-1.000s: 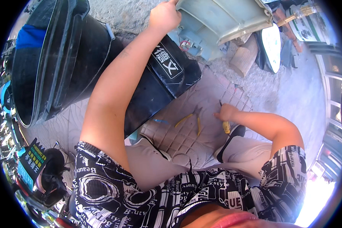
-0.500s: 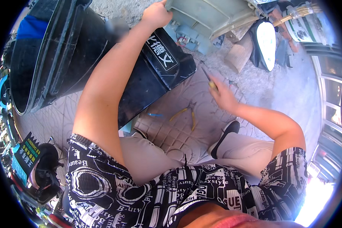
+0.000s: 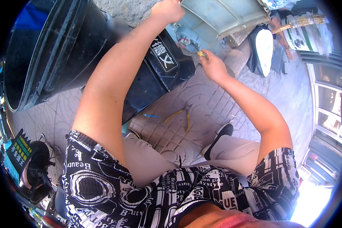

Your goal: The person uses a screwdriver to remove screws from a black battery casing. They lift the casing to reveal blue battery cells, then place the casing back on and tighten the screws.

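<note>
1. Left hand (image 3: 167, 9) is up at the top, fingers curled over the near edge of the pale grey plastic housing (image 3: 224, 17) and clamped on that rim.
2. Right hand (image 3: 212, 66) sits lower and to the right of the left fingers, fingers closed around a yellow-handled screwdriver (image 3: 201, 54); only the handle end shows above the knuckles.
3. The tool's tip points up and left from the right fingers, into the underside of the housing, where a small bundle of wires (image 3: 184, 40) hangs just beyond the fingertips.
4. Whether the tip actually touches the housing, I cannot tell; the spot is too small and shaded.
5. The housing rests tilted at the top, between and above both sets of fingers, its lower corner just over the black box (image 3: 159, 72) with a white label.
6. That black box lies below the left fingers, under the left forearm, on the tiled floor (image 3: 216, 110).
7. Well below the right fingers, on the tiles, lie yellow-handled pliers (image 3: 181, 116), with a short blue piece (image 3: 150, 115) just to their left.
8. To the left of the left fingers stands a big black tub (image 3: 45, 57).
9. To the right of the right fingers: a black-and-white part (image 3: 263, 47) and a white bucket (image 3: 298, 36).
</note>
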Available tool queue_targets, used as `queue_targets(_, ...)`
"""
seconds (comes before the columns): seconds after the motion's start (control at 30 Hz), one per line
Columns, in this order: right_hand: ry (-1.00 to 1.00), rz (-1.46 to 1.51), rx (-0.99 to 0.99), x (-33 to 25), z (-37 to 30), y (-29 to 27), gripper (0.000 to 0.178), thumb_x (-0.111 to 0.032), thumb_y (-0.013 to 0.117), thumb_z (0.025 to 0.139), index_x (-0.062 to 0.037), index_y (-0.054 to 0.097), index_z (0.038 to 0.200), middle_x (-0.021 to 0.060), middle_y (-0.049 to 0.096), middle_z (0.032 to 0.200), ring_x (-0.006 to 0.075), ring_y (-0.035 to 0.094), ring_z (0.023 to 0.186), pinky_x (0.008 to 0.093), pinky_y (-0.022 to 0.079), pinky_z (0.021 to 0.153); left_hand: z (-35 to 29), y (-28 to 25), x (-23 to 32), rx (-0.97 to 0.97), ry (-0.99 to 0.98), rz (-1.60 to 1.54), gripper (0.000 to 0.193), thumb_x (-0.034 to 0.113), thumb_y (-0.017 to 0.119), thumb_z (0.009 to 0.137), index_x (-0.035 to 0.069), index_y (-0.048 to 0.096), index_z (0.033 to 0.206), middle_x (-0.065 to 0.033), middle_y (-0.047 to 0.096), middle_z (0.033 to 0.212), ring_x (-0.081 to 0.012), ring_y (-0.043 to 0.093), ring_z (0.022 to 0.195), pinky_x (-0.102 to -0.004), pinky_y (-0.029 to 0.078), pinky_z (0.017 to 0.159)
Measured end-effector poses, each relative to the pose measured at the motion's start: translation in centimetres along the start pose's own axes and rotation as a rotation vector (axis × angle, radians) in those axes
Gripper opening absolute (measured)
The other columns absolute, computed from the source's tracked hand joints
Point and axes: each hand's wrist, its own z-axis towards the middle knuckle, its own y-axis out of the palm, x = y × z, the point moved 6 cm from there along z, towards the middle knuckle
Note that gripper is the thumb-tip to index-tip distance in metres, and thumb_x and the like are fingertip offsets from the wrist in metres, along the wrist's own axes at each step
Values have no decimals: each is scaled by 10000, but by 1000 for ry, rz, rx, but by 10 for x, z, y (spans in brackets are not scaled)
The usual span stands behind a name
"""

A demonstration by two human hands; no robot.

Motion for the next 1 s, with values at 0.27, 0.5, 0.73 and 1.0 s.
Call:
queue_targets(0.27, -44, -103, -71, 3, 14, -18, 393, -241, 568, 873, -30, 565, 1204, 253, 627, 1033, 403, 588, 999, 451, 461, 875, -3, -5, 28, -120, -114, -362, 401, 237, 525, 831, 22, 550, 1168, -230, 662, 906, -394, 642, 851, -475, 511, 785)
queue_targets(0.5, -234, -359, -128, -25, 25, -38, 360, -205, 613, 826, -26, 602, 1138, 235, 651, 910, 397, 631, 854, 449, 500, 762, 42, 49, -13, 273, -20, -223, 383, 261, 601, 831, -27, 583, 1084, -253, 648, 932, -402, 626, 886, -464, 506, 785)
queue_targets(0.73, -461, -779, -206, -56, 42, -45, 157, -62, 598, 727, -23, 644, 873, 172, 676, 830, 345, 666, 791, 435, 534, 692, 37, 46, -10, 389, -17, -313, 335, 223, 636, 821, -19, 594, 1049, -253, 642, 929, -403, 617, 901, -464, 497, 782)
queue_targets(1.0, -851, -1331, -315, -81, 64, -14, 66, -103, 626, 700, -90, 664, 752, 59, 680, 771, 239, 677, 721, 350, 528, 608, 29, 36, 1, 230, -116, -381, 303, 203, 633, 830, 17, 590, 1066, -217, 643, 960, -393, 610, 918, -462, 490, 788)
